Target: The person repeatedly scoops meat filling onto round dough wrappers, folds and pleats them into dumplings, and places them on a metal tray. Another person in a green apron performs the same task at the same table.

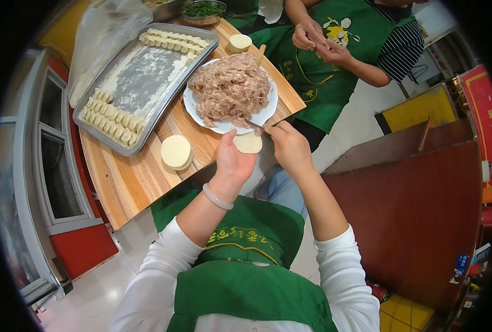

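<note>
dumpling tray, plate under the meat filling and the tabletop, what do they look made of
Dumpling tray: probably bare metal, perhaps aluminium or steel; it is grey, with shiny highlights along the rim.
Plate: likely glazed ceramic, though melamine is possible; it is glossy white.
Tabletop: wood or wood-look laminate, smooth; tan and brown grain bands show.

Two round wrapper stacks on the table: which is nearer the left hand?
The stack between the tray and left hand, on the plate's near side; the other stack sits beyond the plate.
</note>
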Tool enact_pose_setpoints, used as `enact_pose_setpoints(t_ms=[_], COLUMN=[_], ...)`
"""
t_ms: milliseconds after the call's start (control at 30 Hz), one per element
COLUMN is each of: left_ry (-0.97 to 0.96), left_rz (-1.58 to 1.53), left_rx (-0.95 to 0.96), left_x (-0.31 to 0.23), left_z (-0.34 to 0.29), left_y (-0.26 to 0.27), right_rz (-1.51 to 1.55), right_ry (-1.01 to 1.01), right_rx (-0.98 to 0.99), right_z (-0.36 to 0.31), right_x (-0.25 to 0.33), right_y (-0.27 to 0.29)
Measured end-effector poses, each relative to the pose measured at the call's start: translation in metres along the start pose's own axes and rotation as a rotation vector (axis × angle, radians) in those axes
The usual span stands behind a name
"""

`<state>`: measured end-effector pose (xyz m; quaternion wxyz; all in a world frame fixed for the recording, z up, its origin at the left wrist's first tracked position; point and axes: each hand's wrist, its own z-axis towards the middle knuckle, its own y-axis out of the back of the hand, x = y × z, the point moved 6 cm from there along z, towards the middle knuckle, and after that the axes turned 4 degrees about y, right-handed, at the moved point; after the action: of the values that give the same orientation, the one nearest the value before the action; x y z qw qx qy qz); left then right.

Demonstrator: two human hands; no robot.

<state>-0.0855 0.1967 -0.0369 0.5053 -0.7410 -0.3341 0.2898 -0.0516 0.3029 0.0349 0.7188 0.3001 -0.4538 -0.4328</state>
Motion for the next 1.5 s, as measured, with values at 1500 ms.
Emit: enact_pose_setpoints(t_ms=[1500], left_ry=[0.013], left_rz=[0.083], left_rx=[-0.018], left_x=[-0.028], left_z=[-0.01], left_y=[-0.001], right_rz=[0.128], right_ry=[0.184], right_rx=[0.044], right_z=[0.0], right_x=[0.012], right_y=[0.001])
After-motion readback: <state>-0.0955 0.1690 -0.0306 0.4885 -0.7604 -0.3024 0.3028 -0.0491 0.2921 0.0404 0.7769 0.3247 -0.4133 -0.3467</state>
